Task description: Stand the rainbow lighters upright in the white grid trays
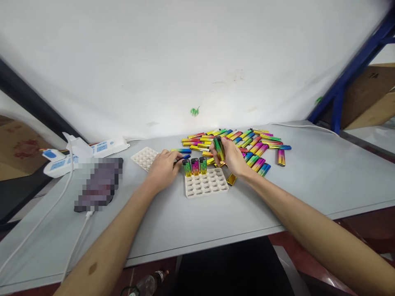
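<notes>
A green-and-gold lighter (220, 150) is held in the right hand (232, 155), near the frame's centre, just above the upper right corner of the pale tray (206, 186). Bare desk (240, 213) runs from the tray's lower edge to the desk's front edge. The lighter's long axis is near vertical, slightly tilted, its darker end toward the frame's top. Three lighters (195, 167) stand upright along the tray's upper edge, heads up. Left of them rests the left hand (163, 166), fingers bent; whether it grips the blue-ended lighter (187, 156) at its fingertips cannot be told. The lighter pile (254, 143) spreads behind, right of centre.
</notes>
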{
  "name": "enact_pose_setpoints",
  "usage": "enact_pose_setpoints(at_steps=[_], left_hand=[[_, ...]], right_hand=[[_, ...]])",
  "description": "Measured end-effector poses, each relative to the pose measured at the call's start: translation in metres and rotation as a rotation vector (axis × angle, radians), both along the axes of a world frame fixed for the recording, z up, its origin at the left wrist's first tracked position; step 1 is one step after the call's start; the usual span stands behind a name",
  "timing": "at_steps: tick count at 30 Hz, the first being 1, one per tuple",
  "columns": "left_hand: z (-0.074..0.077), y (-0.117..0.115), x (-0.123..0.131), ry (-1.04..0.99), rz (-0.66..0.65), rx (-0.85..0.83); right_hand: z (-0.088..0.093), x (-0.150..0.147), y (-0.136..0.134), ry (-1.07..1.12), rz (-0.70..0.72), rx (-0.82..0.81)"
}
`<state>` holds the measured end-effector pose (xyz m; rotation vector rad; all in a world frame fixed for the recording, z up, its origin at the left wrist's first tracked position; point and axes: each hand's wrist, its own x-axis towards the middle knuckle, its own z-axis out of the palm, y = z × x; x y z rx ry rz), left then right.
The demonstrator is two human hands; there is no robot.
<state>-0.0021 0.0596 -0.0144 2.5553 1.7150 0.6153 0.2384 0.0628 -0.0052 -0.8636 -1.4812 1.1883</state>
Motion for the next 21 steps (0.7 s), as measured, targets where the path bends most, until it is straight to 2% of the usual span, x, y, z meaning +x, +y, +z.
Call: enact_pose_setpoints(at_steps=[3,7,14,21], left_hand=[[0.001,0.0001,0.0003,0.002,0.036,0.009],[0.0001,0.0014,-0.0004,-0.006,0.064,0.026],[0.0008,0.0005,0.0,-0.088,0.094,-0.008],[-0.0019,0.0007,-0.0007,-0.139,0.079,-0.035]], right_hand=[[0.0018,0.0003,-0.0004,-0.062,0.033,0.071],[0.0028,0.0014,-0.0007,-0.186,-0.007,0.168],[-0.0011,0.0029,-0.0006,-0.403,-0.076,0.25],[0.0005,0.003,-0.0021,-0.487,-0.118,0.325]])
